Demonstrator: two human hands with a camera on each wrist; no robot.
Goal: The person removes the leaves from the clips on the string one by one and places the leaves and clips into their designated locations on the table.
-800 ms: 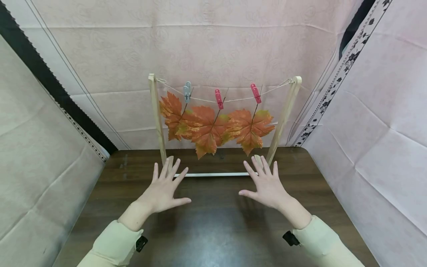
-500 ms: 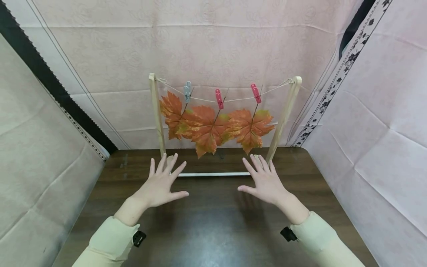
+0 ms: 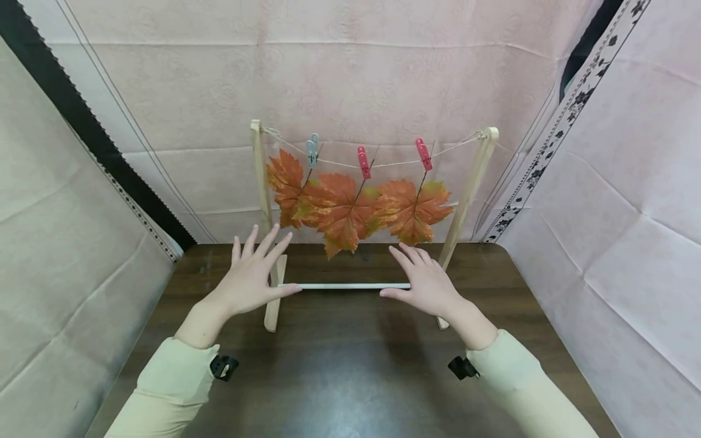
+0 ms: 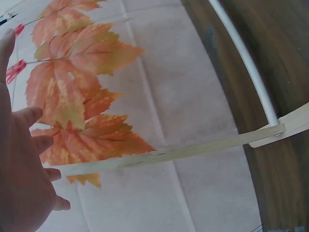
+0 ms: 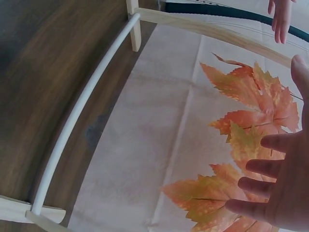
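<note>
Three orange maple leaves, a left one (image 3: 282, 182), a middle one (image 3: 342, 213) and a right one (image 3: 413, 210), hang by their stems from a string (image 3: 394, 163). One blue clothespin (image 3: 312, 150) and two pink ones, a middle pin (image 3: 364, 162) and a right pin (image 3: 423, 154), clip them on. My left hand (image 3: 246, 280) is spread beside the left post (image 3: 260, 164), holding nothing. By the right post (image 3: 471, 188), my right hand (image 3: 432, 286) extends its fingers, also holding nothing. In the right wrist view its fingers (image 5: 263, 166) overlap the leaves.
A white rod (image 3: 345, 286) joins the stand's wooden feet, the left foot (image 3: 275, 295) being plainest. The stand is on a dark wooden table (image 3: 339, 365). Pale cloth walls, such as the back cloth (image 3: 350, 85), enclose the table on three sides.
Both hands have moved forward, towards the leaves, the left one also a little leftward. Parts of the stand's feet that were hidden now show. Leaves and clothespins stay on the string.
</note>
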